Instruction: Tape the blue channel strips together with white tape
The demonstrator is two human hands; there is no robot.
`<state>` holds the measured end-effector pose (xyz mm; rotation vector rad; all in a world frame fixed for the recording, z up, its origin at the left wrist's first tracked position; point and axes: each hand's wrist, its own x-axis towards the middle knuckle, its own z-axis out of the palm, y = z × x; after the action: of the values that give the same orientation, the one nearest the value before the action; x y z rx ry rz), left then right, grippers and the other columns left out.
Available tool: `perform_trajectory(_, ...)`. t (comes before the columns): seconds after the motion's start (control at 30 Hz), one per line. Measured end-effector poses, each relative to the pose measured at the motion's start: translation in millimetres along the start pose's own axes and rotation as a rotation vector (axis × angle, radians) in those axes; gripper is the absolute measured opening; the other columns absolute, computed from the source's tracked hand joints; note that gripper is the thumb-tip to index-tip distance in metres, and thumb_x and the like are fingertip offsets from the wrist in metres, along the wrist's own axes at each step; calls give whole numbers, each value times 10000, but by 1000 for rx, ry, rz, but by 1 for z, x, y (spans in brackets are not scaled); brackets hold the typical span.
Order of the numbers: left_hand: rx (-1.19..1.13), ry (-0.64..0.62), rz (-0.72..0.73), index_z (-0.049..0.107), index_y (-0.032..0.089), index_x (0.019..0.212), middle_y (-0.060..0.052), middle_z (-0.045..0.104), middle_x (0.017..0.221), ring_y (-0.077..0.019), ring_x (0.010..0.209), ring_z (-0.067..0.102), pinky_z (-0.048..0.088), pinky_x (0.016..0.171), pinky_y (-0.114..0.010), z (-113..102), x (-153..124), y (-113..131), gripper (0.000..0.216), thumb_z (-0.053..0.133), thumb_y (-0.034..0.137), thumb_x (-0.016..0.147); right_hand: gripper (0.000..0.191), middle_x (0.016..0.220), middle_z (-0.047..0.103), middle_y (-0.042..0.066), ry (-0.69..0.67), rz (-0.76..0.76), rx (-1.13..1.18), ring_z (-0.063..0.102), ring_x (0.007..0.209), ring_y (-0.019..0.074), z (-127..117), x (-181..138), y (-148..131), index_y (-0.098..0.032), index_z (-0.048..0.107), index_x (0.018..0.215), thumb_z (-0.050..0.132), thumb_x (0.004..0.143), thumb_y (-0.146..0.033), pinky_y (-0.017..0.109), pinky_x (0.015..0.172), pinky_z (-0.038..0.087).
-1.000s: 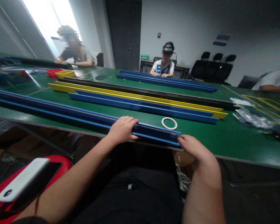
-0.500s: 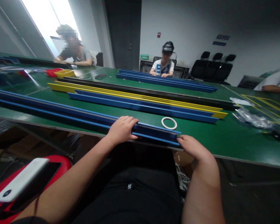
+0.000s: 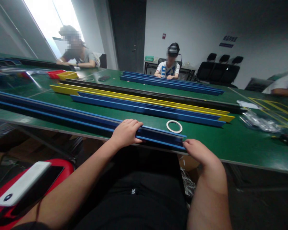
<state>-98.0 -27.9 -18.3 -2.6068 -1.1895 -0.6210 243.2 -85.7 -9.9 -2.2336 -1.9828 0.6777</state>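
Note:
A long blue channel rail (image 3: 81,117) lies along the near edge of the table, its open side showing a pale strip inside. My left hand (image 3: 126,132) is wrapped over the rail some way in from its right end, fingers on the far rim and thumb on the near side. At that right end, my right hand (image 3: 198,150) has its thumb and fingers pinched together against the rail's tip. Whatever sits in that pinch is too small or hidden to make out. A white ring-shaped roll (image 3: 175,131) rests on the table just beyond the rail.
Farther in lie another blue rail (image 3: 146,110), a yellow rail (image 3: 134,97) and black rails (image 3: 153,93). Clear plastic bags (image 3: 258,121) are at right. People sit across the green table (image 3: 242,147). A red stool (image 3: 62,179) holds a white device (image 3: 24,182).
Almost nothing differs. Both hands keep their places on the rail, and the view has shifted very slightly.

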Motion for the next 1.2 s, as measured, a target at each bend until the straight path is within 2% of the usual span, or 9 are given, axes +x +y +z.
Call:
perform_trajectory(0.33, 0, -2, 2, 581, 193, 1226, -121, 655, 1102, -317, 1051, 589, 443, 957, -450, -2, 0, 1, 694, 817, 501, 650, 317, 830, 675, 88, -6, -24, -11, 558, 721, 161, -1, 1, -1, -169, 629, 732, 389, 890, -303, 264, 628, 342)
perform_trajectory(0.73, 3, -5, -1, 570, 198, 1236, -117, 650, 1108, -322, 1054, 583, 438, 957, -449, -1, 0, 1, 714, 828, 490, 639, 318, 771, 668, 75, -8, -11, 31, 547, 663, 147, 1, 1, 0, -169, 613, 699, 413, 883, -333, 259, 585, 321)
perform_trajectory(0.87, 3, -4, -4, 571, 202, 1234, -117, 646, 1102, -319, 1043, 589, 439, 950, -448, -1, -1, 1, 714, 832, 485, 633, 316, 720, 650, 51, -12, -8, 82, 528, 623, 136, 3, 4, 9, -169, 618, 717, 445, 876, -380, 255, 560, 312)
perform_trajectory(1.07, 7, -7, 1, 563, 199, 1242, -116, 644, 1113, -318, 1066, 582, 433, 959, -443, 0, 0, 1, 717, 826, 496, 645, 328, 603, 558, -16, -108, -124, 217, 471, 571, 117, 5, 9, 31, -178, 578, 715, 535, 831, -482, 244, 551, 324)
perform_trajectory(1.2, 16, -10, 2, 561, 200, 1235, -111, 645, 1114, -315, 1067, 581, 430, 963, -435, 0, 0, 1, 717, 833, 492, 640, 287, 607, 558, -23, -127, -145, 250, 458, 569, 113, 6, 8, 37, -170, 600, 750, 562, 808, -448, 240, 550, 325)
